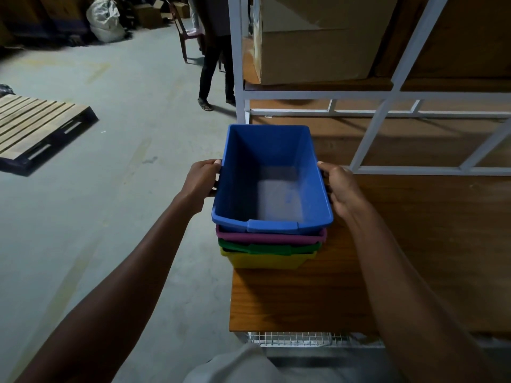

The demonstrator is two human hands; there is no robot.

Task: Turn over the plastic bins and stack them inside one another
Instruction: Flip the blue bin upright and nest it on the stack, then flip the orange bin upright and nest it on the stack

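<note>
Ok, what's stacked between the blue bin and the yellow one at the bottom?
In the head view, two bins: a purple bin directly under the blue bin, then a green bin above the yellow bin.

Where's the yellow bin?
In the head view, the yellow bin sits at the bottom of the stack on the wooden table, under the green bin, near the table's left edge.

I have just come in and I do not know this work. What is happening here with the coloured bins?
A person is nesting plastic bins on a wooden shelf. The left hand and right hand grip the two long sides of the blue bin, which sits open side up on top of the stack. Under it the purple bin, green bin and yellow bin are already nested.
</note>
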